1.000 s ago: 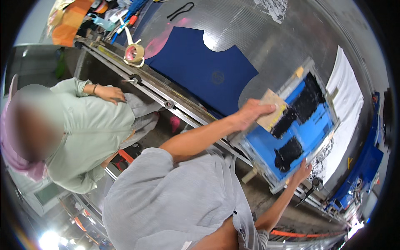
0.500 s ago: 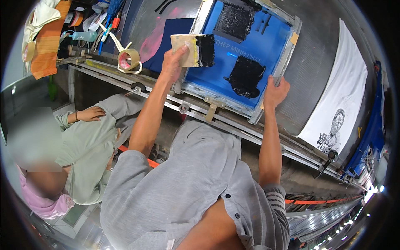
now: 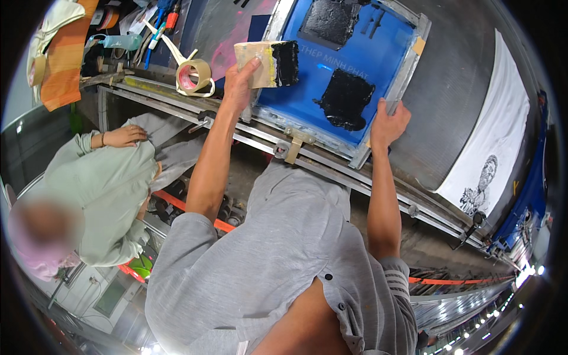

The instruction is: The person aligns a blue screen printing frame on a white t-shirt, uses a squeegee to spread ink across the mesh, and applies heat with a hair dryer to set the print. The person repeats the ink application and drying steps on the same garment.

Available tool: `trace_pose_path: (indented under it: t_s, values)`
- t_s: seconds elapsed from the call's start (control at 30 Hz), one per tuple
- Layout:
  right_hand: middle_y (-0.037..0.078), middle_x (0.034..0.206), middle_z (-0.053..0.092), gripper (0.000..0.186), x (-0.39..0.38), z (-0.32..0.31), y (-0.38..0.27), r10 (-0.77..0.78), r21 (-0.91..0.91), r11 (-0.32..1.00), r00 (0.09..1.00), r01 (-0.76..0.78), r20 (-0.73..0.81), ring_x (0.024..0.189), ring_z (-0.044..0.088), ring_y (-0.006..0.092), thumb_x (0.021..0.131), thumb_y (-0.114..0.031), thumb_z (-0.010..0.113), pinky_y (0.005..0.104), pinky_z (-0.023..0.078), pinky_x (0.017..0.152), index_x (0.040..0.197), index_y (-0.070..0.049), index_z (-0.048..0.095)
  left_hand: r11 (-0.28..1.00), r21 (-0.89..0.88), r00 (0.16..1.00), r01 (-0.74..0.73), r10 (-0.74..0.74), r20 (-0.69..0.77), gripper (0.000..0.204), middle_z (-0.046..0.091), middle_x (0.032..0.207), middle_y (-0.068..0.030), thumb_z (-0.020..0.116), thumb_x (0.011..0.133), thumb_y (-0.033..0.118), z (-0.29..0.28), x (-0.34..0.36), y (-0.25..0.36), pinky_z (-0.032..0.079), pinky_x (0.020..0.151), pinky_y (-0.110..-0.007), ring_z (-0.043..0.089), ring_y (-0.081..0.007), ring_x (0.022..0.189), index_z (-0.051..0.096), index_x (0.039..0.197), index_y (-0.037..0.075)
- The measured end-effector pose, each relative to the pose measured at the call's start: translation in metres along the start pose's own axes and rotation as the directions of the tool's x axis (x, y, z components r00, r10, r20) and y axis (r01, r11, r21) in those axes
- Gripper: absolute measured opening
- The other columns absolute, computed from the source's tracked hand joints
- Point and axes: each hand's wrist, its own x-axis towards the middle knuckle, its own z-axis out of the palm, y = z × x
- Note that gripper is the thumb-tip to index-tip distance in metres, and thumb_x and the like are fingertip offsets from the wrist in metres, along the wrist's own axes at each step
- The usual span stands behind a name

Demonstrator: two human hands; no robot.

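Note:
My left hand [image 3: 238, 87] is closed on a squeegee [image 3: 255, 57], a flat beige block whose right part is coated in black ink. It hovers over the left edge of a silkscreen frame [image 3: 406, 68]. Blue mesh [image 3: 290, 103] fills the frame, with two thick black ink patches [image 3: 346, 97] on it. My right hand [image 3: 389, 123] grips the frame's right side near its front corner. Most of a navy cloth [image 3: 258, 29] is hidden under the frame's left side.
A tape roll [image 3: 194, 77] lies by the metal rail [image 3: 236, 136]. White fabric with a black portrait print [image 3: 491, 130] lies at right. Tools and a bottle [image 3: 121, 41] crowd the far left. Another person [image 3: 106, 171] sits at left, a hand resting on a leg.
The silkscreen frame has slid left along the rail, covering more of the navy cloth. Both my hands moved with it. The seated person has shifted, and the view has turned slightly.

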Motion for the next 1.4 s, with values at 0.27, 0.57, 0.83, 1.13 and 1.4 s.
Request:
trace_pose_path:
  t_s: [0.27, 0.57, 0.83, 1.13, 1.4]
  values:
    - [0.021, 0.119, 0.054, 0.052, -0.001, 0.013, 0.012, -0.029, -0.231, 0.971, 0.992, 0.056, 0.120, 0.114, 0.053, 0.0384, 0.088, -0.031, 0.070, 0.0467, 0.046, 0.093, 0.125, 0.003, 0.059, 0.988, 0.153, 0.999, 0.037, -0.039, 0.009, 0.042, 0.071, 0.105, -0.0113, 0.076, 0.087, 0.026, -0.002, -0.001, -0.007, 0.054, 0.083, -0.031, 0.069, -0.0173, 0.091, 0.068, 0.115, -0.004]
    - [0.017, 0.124, 0.053, 0.057, -0.002, -0.008, -0.005, -0.036, 0.000, 0.999, 0.995, 0.036, 0.093, 0.114, 0.052, 0.0348, 0.093, -0.033, 0.065, 0.0456, 0.042, 0.100, 0.136, 0.002, 0.055, 0.813, 0.526, 0.941, -0.250, 0.077, 0.330, 0.052, 0.073, 0.107, -0.0117, 0.079, 0.071, 0.001, 0.034, -0.025, 0.016, 0.055, 0.087, -0.036, 0.070, -0.0237, 0.097, 0.064, 0.120, 0.000]
    - [0.004, 0.089, 0.065, 0.023, 0.003, -0.068, -0.079, -0.514, -0.090, 0.682, 0.562, 0.726, 0.648, 0.098, 0.057, 0.0251, 0.074, -0.019, 0.074, 0.0417, 0.042, 0.079, 0.095, -0.011, 0.070, 0.154, 0.571, 0.590, -0.807, 0.164, 0.790, 0.015, 0.065, 0.071, -0.0173, 0.065, 0.071, -0.002, 0.146, -0.052, -0.005, 0.046, 0.077, -0.047, 0.066, -0.0387, 0.073, 0.062, 0.083, 0.005]
    - [0.002, 0.085, 0.065, 0.012, 0.072, -0.014, -0.070, -0.553, -0.082, 0.714, 0.631, 0.696, 0.544, 0.096, 0.059, 0.0244, 0.074, -0.017, 0.074, 0.0440, 0.043, 0.079, 0.084, -0.012, 0.069, 0.049, 0.636, 0.637, -0.771, 0.073, 0.767, 0.018, 0.073, 0.082, -0.0115, 0.070, 0.076, 0.007, 0.171, 0.034, -0.002, 0.043, 0.078, -0.044, 0.068, -0.0300, 0.076, 0.076, 0.093, 0.012]
    - [0.006, 0.092, 0.060, 0.021, -0.031, -0.040, -0.058, -0.604, 0.071, 0.764, 0.672, 0.641, 0.429, 0.097, 0.057, 0.0248, 0.064, -0.009, 0.072, 0.0422, 0.039, 0.081, 0.083, -0.008, 0.063, 0.100, 0.641, 0.646, -0.761, 0.208, 0.735, 0.020, 0.068, 0.079, -0.0064, 0.066, 0.067, -0.004, 0.118, -0.058, -0.028, 0.031, 0.073, -0.041, 0.065, -0.0238, 0.076, 0.069, 0.082, 0.010]
